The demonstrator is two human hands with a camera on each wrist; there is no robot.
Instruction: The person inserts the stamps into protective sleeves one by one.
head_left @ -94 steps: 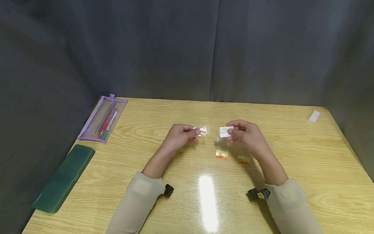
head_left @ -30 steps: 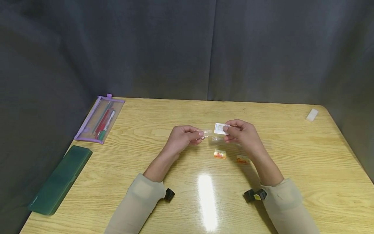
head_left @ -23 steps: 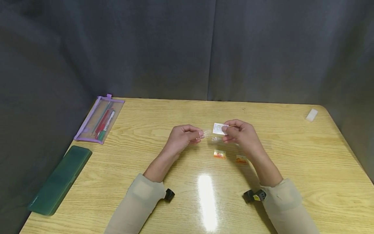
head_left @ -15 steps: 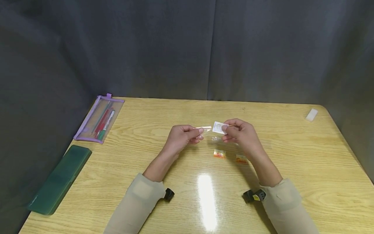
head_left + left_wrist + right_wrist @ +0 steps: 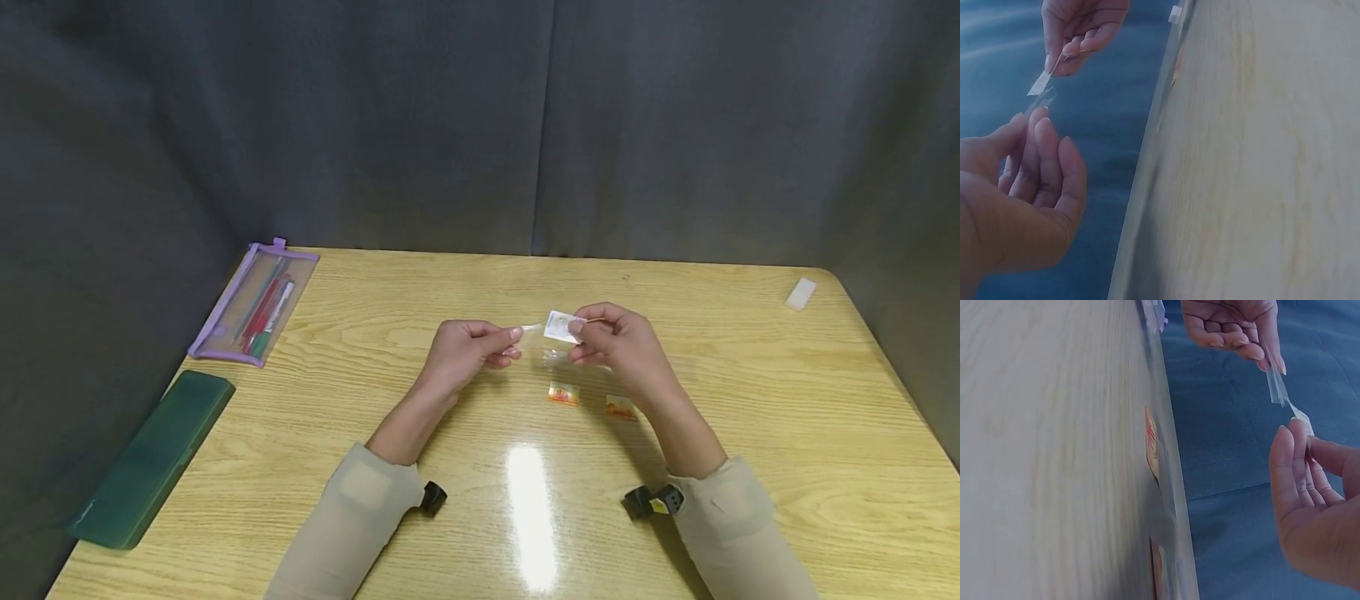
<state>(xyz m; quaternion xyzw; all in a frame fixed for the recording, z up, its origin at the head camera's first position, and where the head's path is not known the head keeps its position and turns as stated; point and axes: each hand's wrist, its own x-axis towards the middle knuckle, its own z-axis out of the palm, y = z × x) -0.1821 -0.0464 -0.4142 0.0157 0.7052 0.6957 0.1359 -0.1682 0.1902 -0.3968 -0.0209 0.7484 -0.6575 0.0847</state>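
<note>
Above the table's middle, my left hand (image 5: 465,354) pinches a small clear plastic sleeve (image 5: 531,331) between thumb and fingers. Facing it, my right hand (image 5: 626,342) pinches a small white printed paper, stamp-like (image 5: 558,326). In the right wrist view the sleeve (image 5: 1277,386) points its end at the paper (image 5: 1301,419); they are very close, and I cannot tell whether the paper's edge is inside. Below the hands, a yellow-orange printed slip (image 5: 564,394) and a second such slip (image 5: 621,407) lie on the table. Clear plastic (image 5: 555,358) lies behind them, partly hidden by my right hand.
At the left edge of the wooden table (image 5: 375,283) lie a purple-trimmed mesh pouch (image 5: 258,304) with pens and a dark green case (image 5: 157,458). A white block (image 5: 801,293) sits at the far right. A dark curtain (image 5: 450,125) hangs behind the table.
The right hand has moved left with the white paper, bringing it up to the plastic sleeve. The sleeve has turned nearly edge-on in the left hand.
</note>
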